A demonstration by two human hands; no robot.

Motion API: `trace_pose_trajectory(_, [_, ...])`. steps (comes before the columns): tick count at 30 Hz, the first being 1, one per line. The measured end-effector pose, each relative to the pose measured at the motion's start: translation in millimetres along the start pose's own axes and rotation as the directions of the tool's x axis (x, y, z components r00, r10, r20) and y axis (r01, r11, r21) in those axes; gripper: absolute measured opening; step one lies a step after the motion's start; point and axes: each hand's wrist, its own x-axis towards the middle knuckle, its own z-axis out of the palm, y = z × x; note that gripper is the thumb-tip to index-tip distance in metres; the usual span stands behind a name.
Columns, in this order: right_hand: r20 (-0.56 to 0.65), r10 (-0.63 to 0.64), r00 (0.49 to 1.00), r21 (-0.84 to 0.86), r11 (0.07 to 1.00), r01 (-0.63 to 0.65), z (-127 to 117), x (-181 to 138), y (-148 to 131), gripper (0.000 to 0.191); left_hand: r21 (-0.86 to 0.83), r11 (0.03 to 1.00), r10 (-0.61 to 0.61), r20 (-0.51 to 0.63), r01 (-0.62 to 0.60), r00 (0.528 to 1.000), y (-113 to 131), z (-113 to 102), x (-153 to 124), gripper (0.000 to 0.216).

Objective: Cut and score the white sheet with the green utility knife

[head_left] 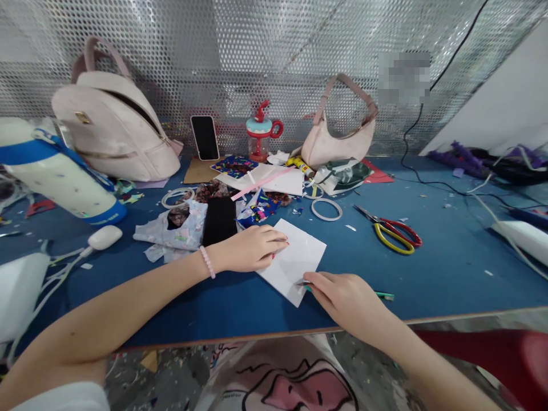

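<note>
A white sheet [299, 251] of paper or card lies turned at an angle near the table's front edge. My left hand [252, 248] rests on its left side with fingers stretched out, pressing it down. In my right hand [342, 291] is a green utility knife [384, 295], its metal blade touching the sheet's lower right part. Most of the knife's handle is hidden by the hand. Right of the sheet lie scissors [391, 231] with one red and one yellow handle, blades apart. A roll of white tape [326, 210] sits just behind the sheet.
Fabric and paper scraps [171, 228] and a black rectangular piece [220, 221] lie left of the sheet. Farther back stand a backpack [115, 125], a phone [205, 138], a red-handled cup [258, 137] and a handbag [338, 140]. A large bottle [55, 177] leans at left.
</note>
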Motion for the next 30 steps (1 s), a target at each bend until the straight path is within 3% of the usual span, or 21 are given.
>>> trace_pose_trajectory(6, [0.189, -0.034, 0.981, -0.13, 0.99, 0.059, -14, 27, 19, 0.042, 0.125, 0.992, -0.021, 0.013, 0.019, 1.0, -4, -1, 12, 0.04])
trace_pose_trajectory(11, [0.302, -0.046, 0.952, -0.127, 0.988, 0.088, -22, 36, 21, 0.038, 0.158, 0.987, -0.042, 0.014, 0.039, 0.999, -2, -1, 16, 0.038])
trace_pose_trajectory(19, [0.274, -0.08, 0.959, -0.085, 0.991, 0.106, -24, 28, 23, 0.036, 0.086, 0.995, -0.035, -0.117, 0.045, 0.992, -8, 7, 11, 0.023])
trace_pose_trajectory(25, [0.239, -0.139, 0.961, -0.025, 0.989, 0.149, -36, 41, 27, 0.024, -0.022, 0.991, -0.131, -0.156, 0.129, 0.979, -15, 2, 8, 0.013])
trace_pose_trajectory(30, [0.204, -0.091, 0.975, -0.039, 0.994, 0.101, -33, 65, 37, 0.027, -0.227, 0.94, -0.289, -0.141, 0.253, 0.947, -10, 4, 10, 0.004])
